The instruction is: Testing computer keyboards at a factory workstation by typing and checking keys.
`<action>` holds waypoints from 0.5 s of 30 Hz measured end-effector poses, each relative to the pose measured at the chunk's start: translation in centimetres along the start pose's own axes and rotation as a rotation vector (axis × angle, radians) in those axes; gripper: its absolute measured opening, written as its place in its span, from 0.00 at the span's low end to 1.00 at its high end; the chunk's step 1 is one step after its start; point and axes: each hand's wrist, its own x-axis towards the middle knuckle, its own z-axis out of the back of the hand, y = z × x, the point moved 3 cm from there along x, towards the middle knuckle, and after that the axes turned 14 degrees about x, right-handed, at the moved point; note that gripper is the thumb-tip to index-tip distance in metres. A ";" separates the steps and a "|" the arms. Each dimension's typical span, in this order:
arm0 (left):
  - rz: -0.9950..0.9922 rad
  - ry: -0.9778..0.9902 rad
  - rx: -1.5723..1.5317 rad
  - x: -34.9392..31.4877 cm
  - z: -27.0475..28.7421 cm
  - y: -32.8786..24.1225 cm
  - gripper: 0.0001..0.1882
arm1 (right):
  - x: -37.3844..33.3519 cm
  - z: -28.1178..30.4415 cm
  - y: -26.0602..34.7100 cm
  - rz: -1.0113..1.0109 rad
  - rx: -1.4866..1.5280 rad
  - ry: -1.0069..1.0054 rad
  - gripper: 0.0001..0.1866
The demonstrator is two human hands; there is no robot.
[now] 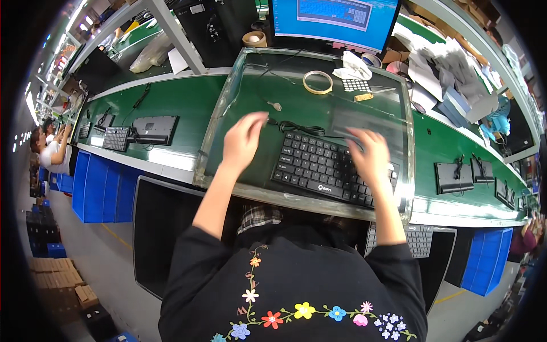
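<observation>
A black keyboard (310, 165) lies on the raised glass-topped panel in front of me, slightly askew. Along its far edge rests its bundled black cable (302, 129), with a dark plug end (273, 121) at the left. My left hand (242, 143) is over the panel left of the keyboard, fingers bent and thumb a little apart, the tips close beside the plug; no grip on it shows. Over the keyboard's right part hovers my right hand (371, 157), thumb and fingers apart, holding nothing visible. A pale cable connector (275, 106) lies just beyond the plug.
A monitor (342, 23) stands behind the panel. Nearer are a tape roll (317, 82), white crumpled cloth (353, 67) and a sheet of dark dots (356, 85). More keyboards lie along the green bench at left (151, 130) and right (454, 178). Blue bins (102, 188) stand below.
</observation>
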 end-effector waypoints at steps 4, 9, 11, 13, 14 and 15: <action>-0.094 0.327 0.541 5.5 -4.8 2.5 0.15 | 5.3 -8.4 1.0 0.052 -0.183 0.267 0.13; -0.074 0.340 0.297 6.5 -5.4 5.2 0.11 | 6.8 -6.2 -1.5 -0.042 -0.327 0.424 0.08; -0.123 0.311 0.198 5.9 -5.4 5.1 0.10 | 6.9 -4.6 -2.1 -0.134 -0.601 0.263 0.11; -0.114 0.356 0.187 5.2 -6.0 4.5 0.10 | 6.8 -5.0 -2.0 -0.113 -0.300 0.259 0.27; -0.128 0.338 0.197 5.0 -6.3 4.1 0.10 | 6.7 -6.0 -1.6 -0.053 -0.260 0.345 0.27; -0.105 0.339 0.182 4.9 -6.5 3.8 0.10 | 6.7 -6.9 -1.1 0.070 -0.175 0.410 0.28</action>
